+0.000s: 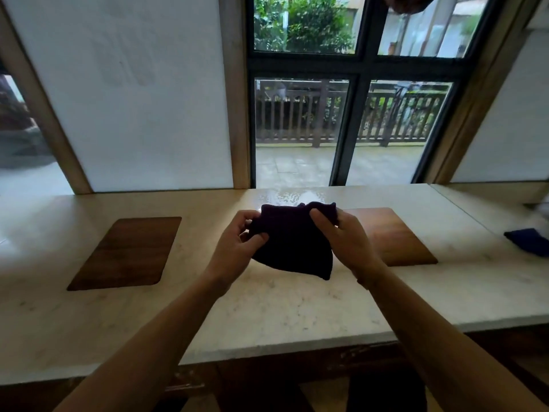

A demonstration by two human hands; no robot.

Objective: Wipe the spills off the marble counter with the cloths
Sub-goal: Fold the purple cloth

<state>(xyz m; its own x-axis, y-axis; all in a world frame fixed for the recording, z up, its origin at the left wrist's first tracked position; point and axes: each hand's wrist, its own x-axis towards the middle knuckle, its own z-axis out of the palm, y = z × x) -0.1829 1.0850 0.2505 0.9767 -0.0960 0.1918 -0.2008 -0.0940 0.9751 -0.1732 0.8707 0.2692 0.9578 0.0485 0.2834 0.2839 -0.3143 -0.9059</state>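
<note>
Both hands hold a dark purple cloth [292,242] up above the middle of the marble counter [267,307]. My left hand [237,245] pinches its left edge between thumb and fingers. My right hand [344,236] grips its upper right corner. The cloth hangs folded between them, its lower corner pointing down to the right. A patch of wet droplets [282,197] glistens on the counter just behind the cloth, near the window. A second cloth [528,239], dark blue, lies on the counter at the far right.
Two wooden mats are set in the counter: one [127,254] at the left, one [395,236] at the right, partly behind my right hand. A window and white wall panels rise right behind the counter. The counter's front edge runs close to me.
</note>
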